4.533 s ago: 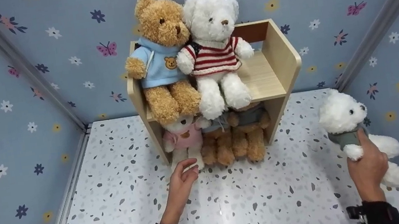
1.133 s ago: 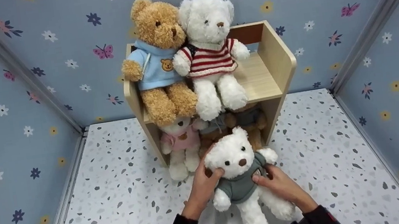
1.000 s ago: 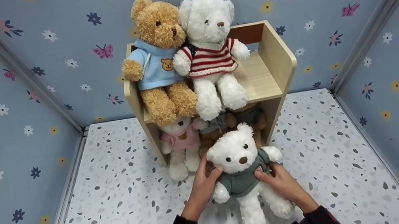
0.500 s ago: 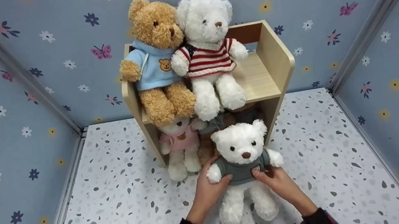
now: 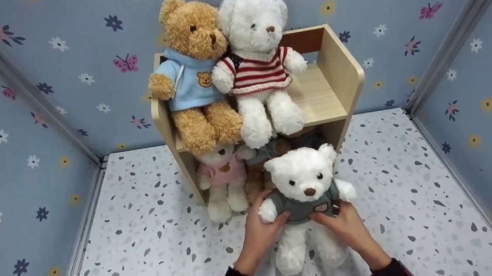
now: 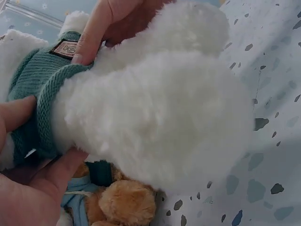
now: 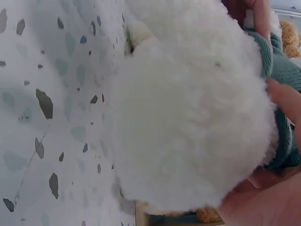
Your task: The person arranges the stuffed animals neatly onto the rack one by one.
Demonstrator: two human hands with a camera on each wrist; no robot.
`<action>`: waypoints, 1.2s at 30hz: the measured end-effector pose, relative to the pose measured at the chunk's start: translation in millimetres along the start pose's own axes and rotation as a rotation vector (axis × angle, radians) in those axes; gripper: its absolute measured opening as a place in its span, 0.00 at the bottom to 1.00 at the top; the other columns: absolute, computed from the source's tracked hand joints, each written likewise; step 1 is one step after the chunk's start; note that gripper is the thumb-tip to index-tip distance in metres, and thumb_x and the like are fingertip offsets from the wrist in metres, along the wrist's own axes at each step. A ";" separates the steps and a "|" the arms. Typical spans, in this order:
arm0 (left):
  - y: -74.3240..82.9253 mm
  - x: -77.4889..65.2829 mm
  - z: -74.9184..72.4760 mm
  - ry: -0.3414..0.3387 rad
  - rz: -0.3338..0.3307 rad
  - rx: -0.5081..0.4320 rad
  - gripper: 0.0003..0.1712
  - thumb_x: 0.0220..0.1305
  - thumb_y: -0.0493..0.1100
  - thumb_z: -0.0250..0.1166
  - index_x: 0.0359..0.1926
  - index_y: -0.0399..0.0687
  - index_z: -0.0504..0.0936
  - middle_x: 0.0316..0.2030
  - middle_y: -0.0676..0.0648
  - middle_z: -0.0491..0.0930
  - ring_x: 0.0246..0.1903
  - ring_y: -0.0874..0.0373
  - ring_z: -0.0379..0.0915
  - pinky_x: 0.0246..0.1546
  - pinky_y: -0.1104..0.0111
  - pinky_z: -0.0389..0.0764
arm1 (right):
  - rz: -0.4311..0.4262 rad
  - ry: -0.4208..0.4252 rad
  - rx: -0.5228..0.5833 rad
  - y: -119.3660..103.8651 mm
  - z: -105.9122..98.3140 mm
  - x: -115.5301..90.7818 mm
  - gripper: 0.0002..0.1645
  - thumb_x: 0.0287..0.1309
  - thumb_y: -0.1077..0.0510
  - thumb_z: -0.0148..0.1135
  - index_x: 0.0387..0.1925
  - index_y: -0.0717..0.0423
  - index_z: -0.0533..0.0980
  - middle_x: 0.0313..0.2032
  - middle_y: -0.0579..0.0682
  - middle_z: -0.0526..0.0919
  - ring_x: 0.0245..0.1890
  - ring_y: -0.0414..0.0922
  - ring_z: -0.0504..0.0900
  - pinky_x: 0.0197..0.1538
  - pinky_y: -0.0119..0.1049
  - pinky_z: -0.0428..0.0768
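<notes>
A white teddy bear (image 5: 301, 176) in a grey-green sweater is held upright in front of the shelf, facing the head camera. My left hand (image 5: 258, 233) grips its body on the left side, thumb on the sweater's front. On the other side my right hand (image 5: 348, 226) grips it, thumb near the small patch. In the left wrist view the bear's white legs (image 6: 150, 108) hang out past the knitted hem. White fur (image 7: 188, 117) fills most of the right wrist view, and the fingers behind the bear are partly hidden.
A wooden two-level shelf (image 5: 349, 72) stands against the back wall. On top sit a brown bear (image 5: 198, 82) in a blue hoodie and a white bear (image 5: 260, 67) in a striped sweater, left of a bare stretch of board. Below, a pink-shirted bear (image 5: 224, 174) sits beside partly hidden brown bears.
The white bear came from the far right, held by the right hand alone, to the front of the shelf. Both hands now grip it, and it has turned from tilted to upright.
</notes>
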State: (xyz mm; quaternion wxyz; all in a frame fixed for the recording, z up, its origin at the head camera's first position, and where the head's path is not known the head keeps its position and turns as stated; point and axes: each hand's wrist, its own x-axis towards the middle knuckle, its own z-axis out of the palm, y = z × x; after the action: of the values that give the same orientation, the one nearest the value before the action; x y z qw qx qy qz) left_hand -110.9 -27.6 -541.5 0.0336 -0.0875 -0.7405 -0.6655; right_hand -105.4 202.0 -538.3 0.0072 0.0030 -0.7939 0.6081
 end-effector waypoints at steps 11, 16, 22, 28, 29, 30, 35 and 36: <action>-3.1 -6.1 -26.2 -0.172 -0.068 -0.396 0.40 0.73 0.34 0.62 0.78 0.32 0.53 0.73 0.29 0.61 0.71 0.37 0.63 0.65 0.58 0.76 | -0.173 0.116 0.089 -42.2 -40.5 12.7 0.32 0.57 0.71 0.72 0.63 0.62 0.74 0.55 0.56 0.83 0.51 0.46 0.85 0.52 0.37 0.85; -7.0 -4.7 -37.6 -0.139 -0.067 -0.345 0.33 0.75 0.34 0.59 0.75 0.32 0.59 0.73 0.32 0.63 0.71 0.35 0.62 0.66 0.56 0.74 | -0.199 0.172 0.089 -94.1 -68.0 27.5 0.29 0.62 0.67 0.70 0.64 0.57 0.75 0.53 0.53 0.85 0.41 0.44 0.85 0.43 0.34 0.84; -7.1 -4.9 -41.2 -0.112 -0.080 -0.275 0.28 0.75 0.35 0.60 0.72 0.33 0.66 0.69 0.35 0.68 0.70 0.33 0.64 0.57 0.64 0.79 | -0.426 0.264 0.218 -163.8 -89.5 60.4 0.37 0.57 0.70 0.71 0.67 0.54 0.73 0.62 0.56 0.79 0.60 0.52 0.78 0.64 0.41 0.76; -7.7 -4.8 -42.8 -0.098 -0.077 -0.274 0.25 0.75 0.33 0.59 0.69 0.34 0.69 0.69 0.34 0.67 0.69 0.39 0.67 0.58 0.64 0.79 | -0.482 0.323 0.214 -211.1 -96.5 96.9 0.35 0.54 0.69 0.71 0.64 0.57 0.75 0.59 0.57 0.80 0.57 0.50 0.79 0.64 0.37 0.76; -7.8 -4.9 -42.9 -0.097 -0.072 -0.275 0.25 0.75 0.33 0.60 0.69 0.32 0.69 0.69 0.34 0.67 0.69 0.39 0.68 0.59 0.63 0.78 | -0.478 0.337 0.171 -216.3 -96.5 102.8 0.33 0.55 0.68 0.71 0.64 0.58 0.75 0.58 0.56 0.81 0.55 0.48 0.80 0.63 0.36 0.76; -8.0 -5.0 -43.0 -0.095 -0.068 -0.281 0.25 0.74 0.33 0.60 0.69 0.31 0.69 0.68 0.34 0.68 0.68 0.39 0.68 0.59 0.63 0.78 | -0.482 0.341 0.135 -221.0 -96.1 108.8 0.32 0.55 0.67 0.71 0.63 0.58 0.76 0.57 0.56 0.82 0.55 0.47 0.80 0.63 0.35 0.75; -10.2 -6.1 -47.1 -0.093 -0.052 -0.310 0.26 0.74 0.33 0.61 0.68 0.28 0.68 0.69 0.28 0.65 0.68 0.38 0.67 0.61 0.58 0.78 | -0.463 0.338 0.001 -240.6 -86.3 133.1 0.32 0.57 0.65 0.67 0.64 0.64 0.74 0.60 0.58 0.81 0.61 0.47 0.77 0.69 0.34 0.70; -10.9 -6.5 -48.3 -0.095 -0.053 -0.315 0.26 0.74 0.34 0.61 0.68 0.29 0.68 0.69 0.28 0.64 0.68 0.38 0.67 0.61 0.58 0.78 | -0.458 0.325 0.003 -242.7 -84.5 137.6 0.33 0.57 0.65 0.67 0.65 0.64 0.73 0.61 0.59 0.80 0.63 0.48 0.77 0.69 0.33 0.69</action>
State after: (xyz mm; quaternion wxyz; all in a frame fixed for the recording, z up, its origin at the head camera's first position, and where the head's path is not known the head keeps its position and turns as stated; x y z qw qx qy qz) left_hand -109.6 -77.1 -547.8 -0.0329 -0.1035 -0.6299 -0.7690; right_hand -239.0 220.9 -280.0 0.2716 0.0849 -0.7601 0.5842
